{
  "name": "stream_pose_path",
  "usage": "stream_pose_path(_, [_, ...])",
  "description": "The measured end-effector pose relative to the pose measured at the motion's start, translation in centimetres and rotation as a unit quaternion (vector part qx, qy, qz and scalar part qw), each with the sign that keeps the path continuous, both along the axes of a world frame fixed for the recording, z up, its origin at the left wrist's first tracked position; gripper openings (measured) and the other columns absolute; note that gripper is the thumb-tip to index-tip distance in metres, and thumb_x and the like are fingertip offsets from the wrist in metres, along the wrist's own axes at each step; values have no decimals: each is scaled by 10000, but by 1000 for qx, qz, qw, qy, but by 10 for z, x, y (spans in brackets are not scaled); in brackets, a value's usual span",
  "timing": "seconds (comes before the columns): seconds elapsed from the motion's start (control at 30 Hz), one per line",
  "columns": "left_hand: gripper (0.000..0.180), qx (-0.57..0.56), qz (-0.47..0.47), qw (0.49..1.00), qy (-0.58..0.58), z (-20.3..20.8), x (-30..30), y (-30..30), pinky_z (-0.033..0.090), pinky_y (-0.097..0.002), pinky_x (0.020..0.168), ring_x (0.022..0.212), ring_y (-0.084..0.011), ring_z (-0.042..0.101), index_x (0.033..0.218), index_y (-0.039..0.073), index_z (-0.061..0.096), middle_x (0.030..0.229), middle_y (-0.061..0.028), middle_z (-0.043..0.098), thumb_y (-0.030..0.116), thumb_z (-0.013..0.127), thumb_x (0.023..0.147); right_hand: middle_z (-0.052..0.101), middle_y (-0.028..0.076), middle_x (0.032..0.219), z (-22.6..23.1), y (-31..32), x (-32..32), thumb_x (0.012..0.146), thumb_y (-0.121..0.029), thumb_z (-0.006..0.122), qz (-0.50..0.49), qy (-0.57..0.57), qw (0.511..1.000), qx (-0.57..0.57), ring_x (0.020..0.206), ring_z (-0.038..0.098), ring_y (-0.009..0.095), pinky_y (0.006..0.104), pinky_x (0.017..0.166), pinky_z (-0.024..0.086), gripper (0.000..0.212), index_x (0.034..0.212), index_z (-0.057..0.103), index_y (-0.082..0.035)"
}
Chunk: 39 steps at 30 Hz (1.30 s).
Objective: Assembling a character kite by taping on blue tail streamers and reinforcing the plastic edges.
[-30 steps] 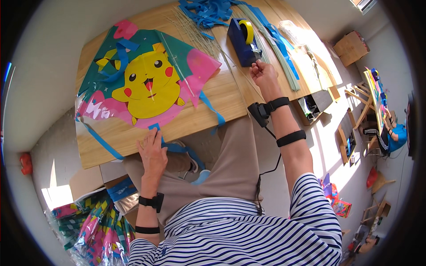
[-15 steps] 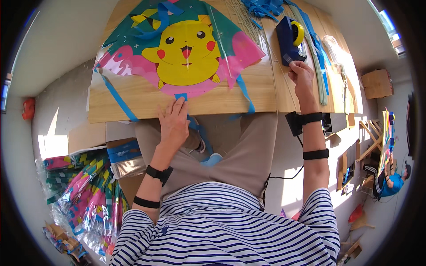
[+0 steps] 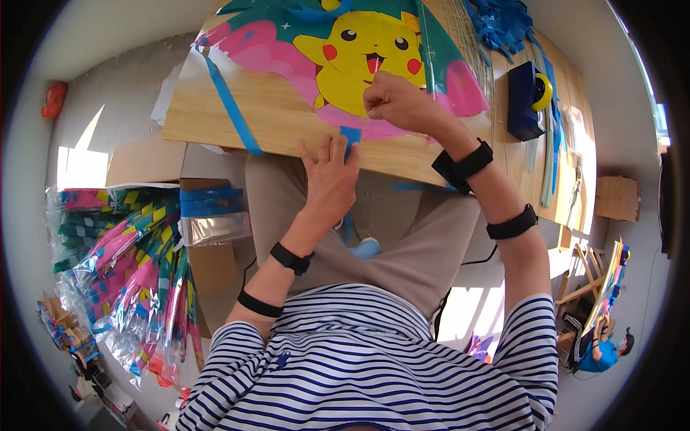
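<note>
Right hand (image 3: 392, 100) left the boxy dark-blue tape holder (image 3: 522, 111) and curls over my shiny pink-green plastic sheet (image 3: 348, 70); I can't tell what it pinches. Left hand (image 3: 332, 181), spread, touches flat blue ribbon (image 3: 350, 133).

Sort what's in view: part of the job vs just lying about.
Part of the job, likely:
printed sheet, right hand over it
blue strip at sheet's lower edge, left hand touching it
tape dispenser

Just lying about, likely:
red object, far left
cardboard box, far right

Wooden table (image 3: 277, 118) beneath printed sheet (image 3: 352, 65), tape dispenser (image 3: 522, 108), blue strips (image 3: 496, 25)
</note>
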<state>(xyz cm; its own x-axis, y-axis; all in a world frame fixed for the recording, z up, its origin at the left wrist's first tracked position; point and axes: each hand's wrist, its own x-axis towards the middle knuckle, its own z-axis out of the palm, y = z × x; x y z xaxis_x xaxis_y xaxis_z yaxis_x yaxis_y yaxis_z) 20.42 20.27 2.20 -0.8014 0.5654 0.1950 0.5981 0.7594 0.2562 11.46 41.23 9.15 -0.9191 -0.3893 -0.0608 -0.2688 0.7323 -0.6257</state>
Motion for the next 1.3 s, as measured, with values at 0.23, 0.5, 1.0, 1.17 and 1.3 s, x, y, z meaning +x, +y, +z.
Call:
stream_pose_path(0.23, [562, -10, 27, 1000, -9, -2, 3, 1, 138, -758, 1108, 1173, -341, 442, 1315, 75, 599, 1169, -115, 469, 131, 741, 774, 551, 116, 905, -10, -35, -22, 745, -89, 693, 79, -15, 987, 138, 901, 574, 317, 414, 737, 457, 54, 748, 648, -59])
stream_pose_path(0.5, [545, 11, 30, 1000, 2, -5, 2, 0, 132, -759, 1109, 1174, -335, 441, 1306, 80, 607, 1180, -117, 466, 137, 731, 779, 574, 120, 908, -30, -44, -34, 735, -86, 666, 102, 4, 980, 170, 910, 591, 326, 438, 732, 456, 34, 714, 642, -76])
stream_pose_path(1.0, [538, 28, 28, 999, 7, -10, 2, 0, 148, -754, 1104, 1200, -350, 441, 1291, 71, 611, 1260, -133, 462, 111, 732, 769, 641, 125, 948, -41, -44, -35, 785, -92, 602, 107, 24, 976, 190, 919, 636, 349, 496, 717, 456, 115, 776, 715, -112])
stream_pose_path(1.17, [545, 32, 25, 999, 14, -8, 1, 0, 157, -757, 1097, 1219, -358, 434, 1288, 61, 609, 1285, -133, 454, 104, 735, 759, 647, 120, 962, -42, -45, -34, 784, -94, 608, 106, 25, 974, 201, 933, 639, 344, 493, 714, 453, 113, 794, 720, -114])
stream_pose_path(1.3, [556, 36, 20, 999, 11, -7, 0, 0, 158, -763, 1094, 1244, -365, 426, 1287, 53, 608, 1347, -122, 451, 104, 743, 750, 651, 121, 936, -43, -45, -35, 763, -98, 623, 104, 23, 974, 198, 916, 647, 342, 499, 695, 452, 98, 773, 720, -107])
